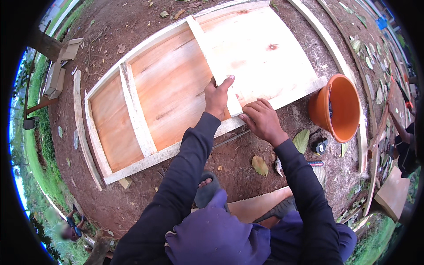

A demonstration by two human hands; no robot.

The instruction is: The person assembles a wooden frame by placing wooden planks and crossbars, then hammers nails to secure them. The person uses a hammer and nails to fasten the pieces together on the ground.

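Note:
A wooden panel frame lies on the ground, a plywood sheet edged with pale battens. My left hand grips a wooden crosspiece near its near end, thumb stretched over the top and fingers mostly hidden. At that end, my right hand curls over the near rail, its thumb close to the joint. The crosspiece spans the frame from far rail to near rail. Farther left, a second crosspiece crosses the frame.
Right of the frame stands an orange bucket with dark contents. A tape measure lies below it. Loose battens flank the frame. A board lies by my feet. People are partly visible at the right edge and lower left.

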